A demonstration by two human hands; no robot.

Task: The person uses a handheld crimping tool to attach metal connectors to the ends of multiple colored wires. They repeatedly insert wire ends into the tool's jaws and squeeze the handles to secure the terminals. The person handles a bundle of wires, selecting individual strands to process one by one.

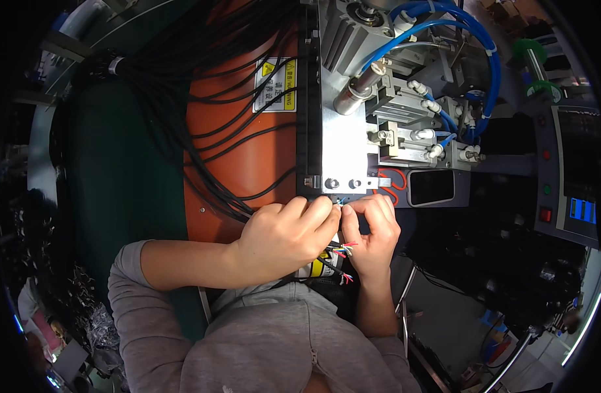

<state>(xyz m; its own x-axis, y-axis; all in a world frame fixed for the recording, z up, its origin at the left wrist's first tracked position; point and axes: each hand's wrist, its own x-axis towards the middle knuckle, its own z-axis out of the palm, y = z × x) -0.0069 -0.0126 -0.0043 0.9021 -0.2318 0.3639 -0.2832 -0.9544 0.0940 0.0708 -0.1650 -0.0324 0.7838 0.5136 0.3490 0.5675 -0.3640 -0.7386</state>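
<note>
My left hand [289, 230] is closed in front of the metal machine, its thumb and forefinger pinched together. Facing it, my right hand [374, 230] is closed too. Between the two sets of fingertips shows a tiny bit of thin wires [340, 202], bluish and white; its full shape is hidden by the fingers. Black cables [232, 202] run from the left to behind my left hand. Below that hand, stripped cable ends fan out into coloured wires [343, 248], and a lower cable end [346, 278] shows red and white strands.
A metal machine [343, 147] with cylinders and blue air hoses [490, 59] stands just beyond my hands. To its right lie a phone [431, 187] and red-handled scissors [399, 183]. An orange-brown surface [248, 164] carries the cables at left. A control box [548, 170] is far right.
</note>
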